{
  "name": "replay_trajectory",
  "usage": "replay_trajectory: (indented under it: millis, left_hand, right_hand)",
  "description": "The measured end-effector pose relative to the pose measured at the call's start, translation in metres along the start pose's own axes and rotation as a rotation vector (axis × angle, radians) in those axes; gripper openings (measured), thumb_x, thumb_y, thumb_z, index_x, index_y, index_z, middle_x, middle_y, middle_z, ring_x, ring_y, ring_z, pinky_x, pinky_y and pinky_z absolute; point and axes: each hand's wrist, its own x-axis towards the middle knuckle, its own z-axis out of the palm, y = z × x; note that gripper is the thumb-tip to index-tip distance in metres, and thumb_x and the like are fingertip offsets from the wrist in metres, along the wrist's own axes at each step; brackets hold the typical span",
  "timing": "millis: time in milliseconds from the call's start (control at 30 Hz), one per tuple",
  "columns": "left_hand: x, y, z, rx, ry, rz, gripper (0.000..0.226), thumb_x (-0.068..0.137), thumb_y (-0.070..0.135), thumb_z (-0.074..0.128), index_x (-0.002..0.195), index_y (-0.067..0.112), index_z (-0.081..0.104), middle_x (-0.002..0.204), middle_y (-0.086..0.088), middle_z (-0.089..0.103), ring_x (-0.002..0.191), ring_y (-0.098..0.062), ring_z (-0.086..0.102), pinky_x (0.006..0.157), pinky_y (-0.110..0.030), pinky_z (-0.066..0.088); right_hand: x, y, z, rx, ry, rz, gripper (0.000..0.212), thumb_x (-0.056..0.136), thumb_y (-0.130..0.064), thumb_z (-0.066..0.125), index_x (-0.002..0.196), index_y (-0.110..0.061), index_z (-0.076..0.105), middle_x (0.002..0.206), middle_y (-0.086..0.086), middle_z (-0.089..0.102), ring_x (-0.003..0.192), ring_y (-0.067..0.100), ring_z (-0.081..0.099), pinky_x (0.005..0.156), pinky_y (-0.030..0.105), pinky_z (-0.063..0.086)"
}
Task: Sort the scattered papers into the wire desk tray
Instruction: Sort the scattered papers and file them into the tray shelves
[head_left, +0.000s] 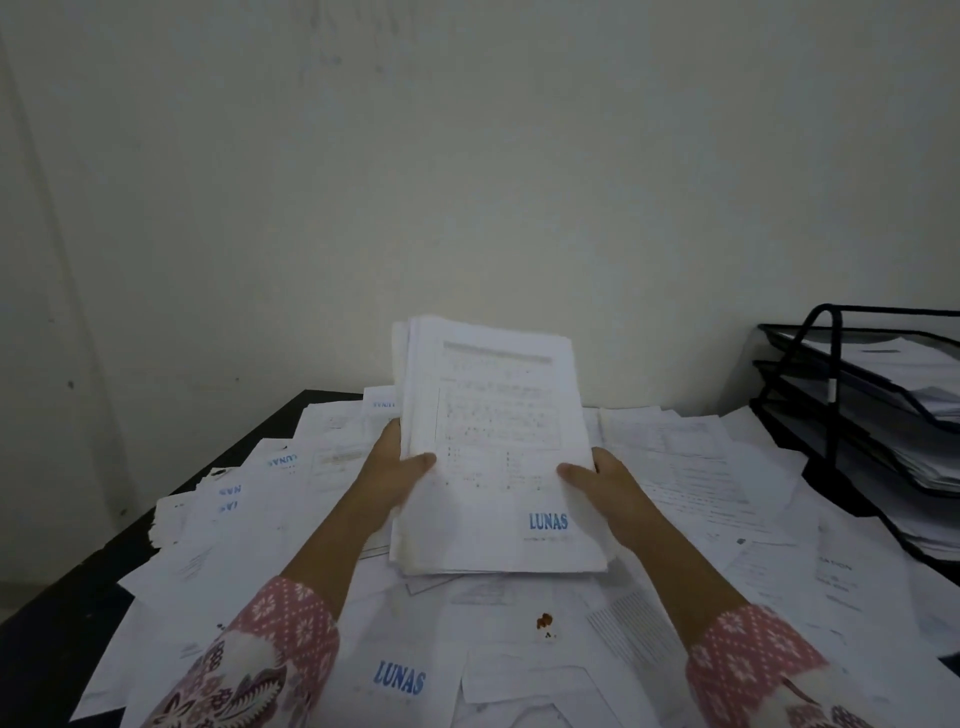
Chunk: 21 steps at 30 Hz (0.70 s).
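We found the wire tray (878, 415) standing at the right, loose papers (701, 467) covering the table (62, 613) before it.

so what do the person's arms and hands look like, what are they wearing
Both hands, left and right, are bare, with no gloves, rings or watch in sight. The forearms are bare up to the sleeves. The left sleeve and right sleeve are pink with a small white floral print; nearer the camera the fabric turns to a darker paisley-like pattern.
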Motion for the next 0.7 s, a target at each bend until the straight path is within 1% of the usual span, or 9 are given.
replay_trajectory:
  millis: [67, 133, 200, 300, 367, 433, 533, 600, 700]
  left_hand:
    - [0.0, 0.01, 0.004, -0.047, -0.002, 0.046, 0.047, 0.092, 0.003, 0.055, 0.135, 0.016, 0.042, 0.124, -0.002, 0.054, 0.108, -0.019, 0.053, 0.09, -0.032, 0.045]
    - [-0.001, 0.023, 0.012, -0.07, -0.017, 0.094, 0.045, 0.092, 0.002, 0.053, 0.133, 0.017, 0.045, 0.119, -0.001, 0.057, 0.108, -0.022, 0.055, 0.091, -0.034, 0.047]
    - [-0.003, 0.033, 0.02, -0.096, -0.017, 0.133, 0.044, 0.092, 0.001, 0.052, 0.132, 0.018, 0.046, 0.116, 0.0, 0.058, 0.108, -0.022, 0.056, 0.092, -0.035, 0.047]
    - [-0.004, 0.044, 0.029, -0.145, 0.034, 0.181, 0.036, 0.093, 0.007, 0.055, 0.126, 0.02, 0.05, 0.11, 0.002, 0.06, 0.103, -0.02, 0.059, 0.089, -0.034, 0.049]
    - [-0.005, 0.046, 0.034, -0.161, 0.069, 0.221, 0.025, 0.092, 0.015, 0.059, 0.115, 0.021, 0.052, 0.105, 0.005, 0.061, 0.1, -0.018, 0.061, 0.085, -0.032, 0.05]
    - [-0.007, 0.045, 0.04, -0.148, 0.087, 0.237, 0.021, 0.091, 0.02, 0.06, 0.11, 0.021, 0.051, 0.105, 0.006, 0.06, 0.102, -0.017, 0.059, 0.086, -0.03, 0.05]
    - [-0.011, 0.041, 0.049, -0.101, 0.087, 0.224, 0.022, 0.092, 0.024, 0.058, 0.112, 0.021, 0.048, 0.112, 0.004, 0.057, 0.105, -0.017, 0.056, 0.089, -0.032, 0.049]
    - [-0.014, 0.04, 0.053, -0.102, 0.089, 0.226, 0.024, 0.093, 0.025, 0.056, 0.116, 0.021, 0.048, 0.116, 0.002, 0.057, 0.106, -0.018, 0.056, 0.09, -0.034, 0.049]
    - [-0.016, 0.042, 0.056, -0.123, 0.091, 0.234, 0.02, 0.096, 0.023, 0.051, 0.115, 0.021, 0.047, 0.113, 0.0, 0.059, 0.104, -0.019, 0.058, 0.083, -0.031, 0.052]
  right_hand:
    - [0.0, -0.006, -0.008, 0.149, 0.023, -0.012, 0.041, 0.092, -0.021, 0.058, 0.129, -0.009, 0.043, 0.124, 0.004, 0.055, 0.107, 0.023, 0.056, 0.096, 0.041, 0.047]
    - [-0.002, -0.015, -0.015, 0.232, 0.068, -0.069, 0.046, 0.092, -0.018, 0.058, 0.131, -0.012, 0.035, 0.12, 0.0, 0.052, 0.106, 0.021, 0.054, 0.096, 0.04, 0.047]
    - [-0.005, -0.023, -0.022, 0.263, 0.117, -0.157, 0.04, 0.092, -0.013, 0.057, 0.128, -0.014, 0.039, 0.119, 0.001, 0.054, 0.104, 0.02, 0.055, 0.091, 0.037, 0.048]
    - [-0.009, -0.032, -0.031, 0.235, 0.204, -0.261, 0.024, 0.093, -0.012, 0.054, 0.116, -0.018, 0.049, 0.115, 0.002, 0.059, 0.101, 0.021, 0.058, 0.084, 0.034, 0.05]
    - [-0.013, -0.034, -0.037, 0.214, 0.237, -0.284, 0.022, 0.095, -0.013, 0.052, 0.116, -0.016, 0.05, 0.113, 0.001, 0.059, 0.1, 0.02, 0.057, 0.078, 0.029, 0.049]
    - [-0.016, -0.034, -0.039, 0.186, 0.231, -0.293, 0.022, 0.095, -0.015, 0.052, 0.116, -0.014, 0.047, 0.113, 0.002, 0.058, 0.098, 0.019, 0.056, 0.07, 0.023, 0.047]
    - [-0.021, -0.032, -0.039, 0.167, 0.201, -0.294, 0.024, 0.095, -0.014, 0.052, 0.117, -0.018, 0.042, 0.112, 0.001, 0.055, 0.099, 0.017, 0.055, 0.066, 0.019, 0.045]
    - [-0.021, -0.032, -0.039, 0.131, 0.201, -0.294, 0.021, 0.095, -0.012, 0.05, 0.115, -0.016, 0.042, 0.11, 0.001, 0.055, 0.092, 0.014, 0.055, 0.064, 0.02, 0.044]
    - [-0.021, -0.035, -0.04, 0.081, 0.213, -0.282, 0.018, 0.096, -0.013, 0.047, 0.113, -0.012, 0.041, 0.109, 0.002, 0.054, 0.084, 0.01, 0.053, 0.06, 0.02, 0.042]
